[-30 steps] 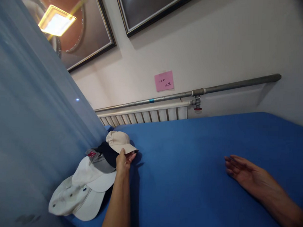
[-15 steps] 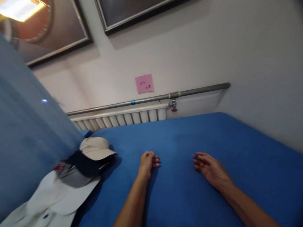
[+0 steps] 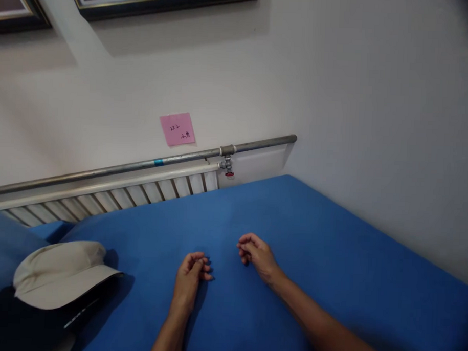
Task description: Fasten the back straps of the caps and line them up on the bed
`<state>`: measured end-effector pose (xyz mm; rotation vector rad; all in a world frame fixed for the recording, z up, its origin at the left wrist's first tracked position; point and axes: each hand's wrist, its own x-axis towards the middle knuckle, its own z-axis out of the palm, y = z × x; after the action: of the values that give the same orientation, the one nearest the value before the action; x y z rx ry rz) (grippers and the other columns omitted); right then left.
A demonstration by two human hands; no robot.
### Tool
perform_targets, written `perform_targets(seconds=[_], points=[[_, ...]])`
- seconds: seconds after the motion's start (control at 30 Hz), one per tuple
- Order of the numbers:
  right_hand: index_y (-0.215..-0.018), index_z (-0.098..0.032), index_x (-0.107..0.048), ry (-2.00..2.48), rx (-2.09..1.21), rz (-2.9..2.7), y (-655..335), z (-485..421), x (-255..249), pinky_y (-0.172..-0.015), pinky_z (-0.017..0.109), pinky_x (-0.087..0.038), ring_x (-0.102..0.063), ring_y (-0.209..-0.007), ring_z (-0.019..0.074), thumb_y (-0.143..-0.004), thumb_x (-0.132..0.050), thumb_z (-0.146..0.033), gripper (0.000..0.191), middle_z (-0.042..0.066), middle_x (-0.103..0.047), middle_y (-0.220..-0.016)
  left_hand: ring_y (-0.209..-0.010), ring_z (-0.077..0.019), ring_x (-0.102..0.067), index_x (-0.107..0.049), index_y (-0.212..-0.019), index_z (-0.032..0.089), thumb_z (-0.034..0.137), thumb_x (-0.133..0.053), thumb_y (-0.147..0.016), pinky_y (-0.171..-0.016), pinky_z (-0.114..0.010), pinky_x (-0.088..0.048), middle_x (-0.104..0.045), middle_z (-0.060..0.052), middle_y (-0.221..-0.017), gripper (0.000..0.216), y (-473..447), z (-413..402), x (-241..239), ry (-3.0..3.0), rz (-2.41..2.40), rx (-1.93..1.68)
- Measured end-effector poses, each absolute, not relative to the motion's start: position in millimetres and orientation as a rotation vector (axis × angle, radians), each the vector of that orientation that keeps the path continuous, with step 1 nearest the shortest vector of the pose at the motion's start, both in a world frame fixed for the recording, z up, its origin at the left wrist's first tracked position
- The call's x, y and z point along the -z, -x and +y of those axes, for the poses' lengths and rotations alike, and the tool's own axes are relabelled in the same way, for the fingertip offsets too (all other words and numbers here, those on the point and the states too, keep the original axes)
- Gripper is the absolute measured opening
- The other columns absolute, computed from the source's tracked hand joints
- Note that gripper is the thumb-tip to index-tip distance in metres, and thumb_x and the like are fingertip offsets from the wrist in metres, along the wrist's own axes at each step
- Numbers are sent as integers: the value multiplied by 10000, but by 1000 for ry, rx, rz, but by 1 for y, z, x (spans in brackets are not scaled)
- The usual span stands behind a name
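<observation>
My left hand is over the blue-covered surface, its fingers loosely bent and spread a little, with nothing in it. A short way to its right, my right hand hovers with half-curled fingers turned toward the left one. It holds nothing that I can see. The two hands are apart. Left of them lies a beige cap, its brim pointing right. A dark navy cap sits beneath it, partly cut off by the frame's lower left.
Along the far edge runs a white radiator, with a metal pipe above it and a red-handled valve. A pink note is stuck to the wall. A light blue curtain hangs at left.
The view has swung right and closer, so the caps sit farther left and the white ones are out of frame. My right hand has come nearer to my left hand.
</observation>
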<state>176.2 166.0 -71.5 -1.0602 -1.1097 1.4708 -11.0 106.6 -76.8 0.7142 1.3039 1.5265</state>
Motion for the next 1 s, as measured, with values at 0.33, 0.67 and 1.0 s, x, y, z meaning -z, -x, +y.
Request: perform_targets(seconds=[0.33, 0.67, 1.0], points=[[-759, -200, -574, 1085, -1474, -1214, -177, 159, 63, -493, 249, -396, -511, -466, 107, -647, -609, -305, 157, -18, -589, -584, -535, -119, -580, -577, -788, 140, 238, -662, -680, -506, -263, -511, -623, -47, -715, 169, 8, 94, 66, -775, 1373, -1517], [-751, -177, -594, 1097, -1395, -1226, -187, 146, 56, -487, 277, -437, -547, -542, 145, -700, -621, -556, 383, 49, -620, -696, -463, -92, -389, -548, -638, 182, 463, -613, -787, -449, -206, -322, -443, 41, -526, 324, 34, 79, 55, -985, 1619, -1587], [-611, -206, -549, 926, -959, -1285, -216, 111, -14, -558, 277, -389, -456, -567, 144, -772, -276, -837, 707, 32, -514, -598, -413, -98, -271, -467, -526, 196, 698, -352, -828, -404, -224, -208, -264, 51, -446, 596, 30, 48, 4, -1032, 1468, -2038]])
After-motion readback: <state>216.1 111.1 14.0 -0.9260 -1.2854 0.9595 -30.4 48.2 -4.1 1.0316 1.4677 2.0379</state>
